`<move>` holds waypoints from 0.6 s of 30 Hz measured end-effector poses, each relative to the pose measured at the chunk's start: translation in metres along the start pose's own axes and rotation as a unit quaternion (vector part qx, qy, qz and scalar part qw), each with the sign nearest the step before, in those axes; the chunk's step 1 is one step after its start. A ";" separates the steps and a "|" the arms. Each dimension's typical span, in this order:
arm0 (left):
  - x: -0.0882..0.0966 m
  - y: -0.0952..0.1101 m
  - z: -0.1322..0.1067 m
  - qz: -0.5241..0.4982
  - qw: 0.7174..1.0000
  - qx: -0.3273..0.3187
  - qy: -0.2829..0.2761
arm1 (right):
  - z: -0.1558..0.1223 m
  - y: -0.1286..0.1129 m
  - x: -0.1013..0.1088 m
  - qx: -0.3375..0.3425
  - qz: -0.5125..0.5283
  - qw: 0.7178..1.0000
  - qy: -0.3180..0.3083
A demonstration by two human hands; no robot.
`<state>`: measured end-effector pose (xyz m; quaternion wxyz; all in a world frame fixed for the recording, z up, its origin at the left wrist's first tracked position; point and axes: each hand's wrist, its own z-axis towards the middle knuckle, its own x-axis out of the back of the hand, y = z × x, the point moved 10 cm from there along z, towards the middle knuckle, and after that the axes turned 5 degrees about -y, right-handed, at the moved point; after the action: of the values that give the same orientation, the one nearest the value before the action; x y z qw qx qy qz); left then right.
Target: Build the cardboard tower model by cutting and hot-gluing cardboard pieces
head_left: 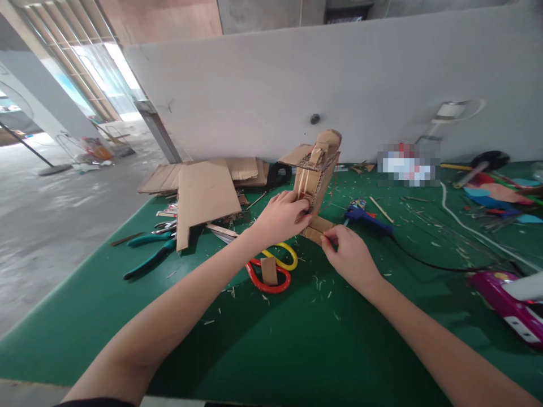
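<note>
A tall cardboard model (319, 169) stands upright on the green table (297, 339). My left hand (280, 216) is closed round its lower part, fingers wrapped on the cardboard side. At the model's foot my right hand (348, 253) pinches a small cardboard flap (319, 227) between thumb and fingers. Red and yellow scissors (274, 271) lie just in front of my left wrist, with a small cardboard scrap on them.
Flat cardboard sheets (206, 189) lie at the back left, teal pliers (149, 257) beside them. A blue glue gun (367, 219) with a black cord lies right of the model. Coloured paper scraps (494, 195) and a pink object (511, 305) are at the right. A grey partition stands behind.
</note>
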<state>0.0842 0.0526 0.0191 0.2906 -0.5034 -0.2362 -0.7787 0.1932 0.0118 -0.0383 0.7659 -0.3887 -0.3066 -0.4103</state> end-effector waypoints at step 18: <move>0.002 0.004 0.000 0.022 1.000 -0.010 0.002 | 0.000 -0.002 -0.003 -0.005 -0.013 1.000 -0.016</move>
<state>0.0861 0.0494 0.0207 0.3036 -0.5096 -0.2168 -0.7753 0.1901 0.0120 -0.0402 0.7538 -0.3947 -0.3216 -0.4155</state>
